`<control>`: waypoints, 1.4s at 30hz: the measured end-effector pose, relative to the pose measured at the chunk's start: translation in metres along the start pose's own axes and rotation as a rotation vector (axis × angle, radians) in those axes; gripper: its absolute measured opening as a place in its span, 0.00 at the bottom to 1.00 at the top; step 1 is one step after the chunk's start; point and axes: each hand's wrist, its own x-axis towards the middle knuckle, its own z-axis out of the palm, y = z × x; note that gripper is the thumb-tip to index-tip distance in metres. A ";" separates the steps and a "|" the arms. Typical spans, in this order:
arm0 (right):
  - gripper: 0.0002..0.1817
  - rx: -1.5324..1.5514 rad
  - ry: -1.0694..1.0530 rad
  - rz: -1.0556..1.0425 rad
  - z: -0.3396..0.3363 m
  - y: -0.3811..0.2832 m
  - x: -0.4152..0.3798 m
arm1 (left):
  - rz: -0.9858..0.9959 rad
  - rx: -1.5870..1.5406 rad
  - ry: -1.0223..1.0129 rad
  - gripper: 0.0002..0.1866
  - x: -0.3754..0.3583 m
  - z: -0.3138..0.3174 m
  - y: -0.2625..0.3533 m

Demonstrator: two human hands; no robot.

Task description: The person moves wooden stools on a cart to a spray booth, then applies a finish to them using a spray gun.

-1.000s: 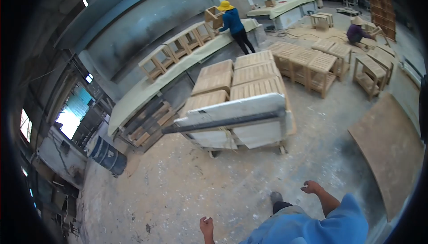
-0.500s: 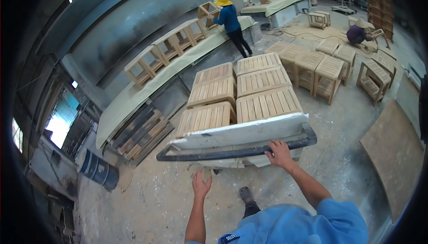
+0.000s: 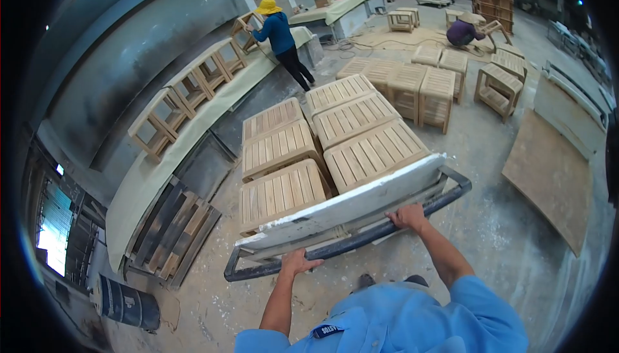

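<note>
A cart stands in front of me with a dark metal handle bar (image 3: 348, 245) and a white end panel (image 3: 348, 205). Several slatted wooden tables (image 3: 325, 140) are packed on it in two rows. My left hand (image 3: 298, 263) grips the bar toward its left end. My right hand (image 3: 406, 216) grips the same bar further right. Both arms in blue sleeves reach forward from my body.
A long padded bench (image 3: 193, 121) with wooden stool frames runs along the left wall; a person in a yellow hat (image 3: 278, 34) works there. More wooden tables (image 3: 425, 85) stand ahead right, a crouching person (image 3: 465, 32) beyond. A board (image 3: 548, 172) lies right; a blue drum (image 3: 126, 301) sits left.
My left hand rose from mid-air and closed on the cart's handle bar. My right hand stayed on the bar. The view turned so the cart now points more diagonally.
</note>
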 end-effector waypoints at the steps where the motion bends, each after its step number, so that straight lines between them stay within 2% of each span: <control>1: 0.37 0.008 -0.007 0.016 -0.008 -0.004 -0.004 | 0.033 0.022 0.051 0.46 0.000 0.004 -0.003; 3: 0.37 0.015 -0.019 0.034 -0.003 -0.006 -0.013 | 0.032 0.025 0.044 0.46 -0.001 0.007 -0.005; 5: 0.35 0.094 0.159 0.039 0.015 -0.002 -0.002 | 0.023 0.045 0.066 0.47 -0.001 0.010 -0.004; 9: 0.33 0.031 0.249 -0.022 0.040 0.012 0.002 | 0.028 0.089 0.119 0.48 -0.014 0.019 0.001; 12: 0.34 0.057 0.328 0.000 0.042 0.017 -0.025 | 0.062 0.121 0.117 0.50 -0.029 0.033 0.000; 14: 0.33 0.078 0.192 -0.015 0.042 0.023 -0.051 | 0.079 0.161 0.128 0.50 -0.049 0.044 0.013; 19: 0.33 0.037 0.208 -0.014 0.050 0.047 -0.112 | 0.040 0.136 0.122 0.49 -0.112 0.069 0.047; 21: 0.32 0.019 0.135 -0.047 0.046 0.055 -0.136 | 0.055 0.103 0.138 0.49 -0.129 0.084 0.052; 24: 0.31 0.013 0.139 -0.048 0.054 0.066 -0.166 | 0.058 0.104 0.136 0.49 -0.155 0.105 0.060; 28: 0.30 0.068 0.076 -0.033 0.065 0.072 -0.205 | -0.002 0.138 0.076 0.50 -0.196 0.121 0.073; 30: 0.30 0.043 0.139 -0.063 0.080 0.074 -0.228 | 0.039 0.131 0.069 0.51 -0.212 0.131 0.072; 31: 0.28 0.072 0.408 -0.077 0.092 0.074 -0.244 | 0.009 0.136 0.063 0.51 -0.227 0.136 0.074; 35: 0.27 0.084 0.483 -0.135 0.130 0.071 -0.289 | -0.037 0.171 0.096 0.51 -0.278 0.164 0.069; 37: 0.27 0.122 0.756 -0.197 0.155 0.068 -0.311 | -0.046 0.177 0.114 0.51 -0.302 0.182 0.058; 42: 0.30 0.230 0.785 -0.332 0.149 0.072 -0.431 | -0.028 0.152 0.165 0.50 -0.376 0.220 0.057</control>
